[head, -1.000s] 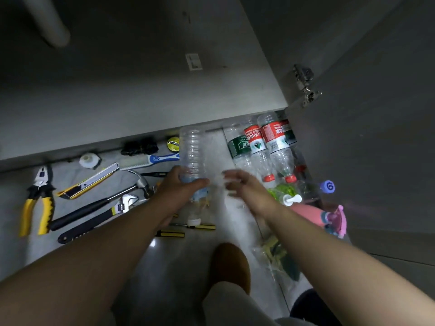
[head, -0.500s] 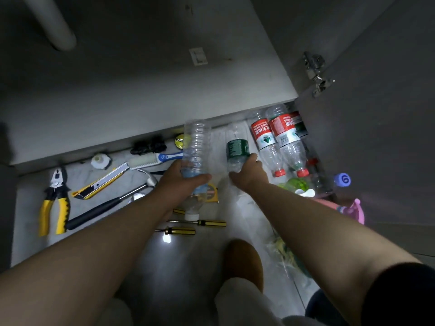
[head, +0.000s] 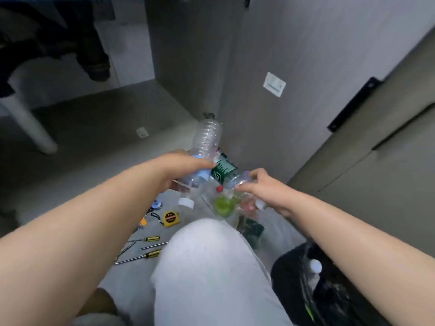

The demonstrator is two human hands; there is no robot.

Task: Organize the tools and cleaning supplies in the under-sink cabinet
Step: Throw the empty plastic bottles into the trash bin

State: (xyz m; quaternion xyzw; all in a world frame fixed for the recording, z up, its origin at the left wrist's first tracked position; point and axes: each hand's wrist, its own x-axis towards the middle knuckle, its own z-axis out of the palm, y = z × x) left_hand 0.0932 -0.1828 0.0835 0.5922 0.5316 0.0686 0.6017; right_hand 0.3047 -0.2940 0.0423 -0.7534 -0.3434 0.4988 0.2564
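1. Grey cabinet door [head: 294,67] edge stands just behind the hands; bare floor [head: 98,128] lies left of it.
2. Left hand [head: 181,170] clenched around clear bottle [head: 206,142], cap down.
3. Right hand [head: 263,191] grasps green-labelled bottle [head: 223,171], touching the clear one.

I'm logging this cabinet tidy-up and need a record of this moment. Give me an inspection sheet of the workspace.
Surface: grey floor, dimly lit.
Job's things: clear ribbed bottle in the left hand, cap end down; green-labelled bottle in the right hand.
Clutter: yellow tape measure, yellow-handled screwdrivers, green-tinted bottle on the floor.
Grippers: both hands closed on bottles.
Cables: nothing seen.
Surroundings: grey cabinet door with a white sticker; the person's pale-trousered knee; dark bin, lower right.
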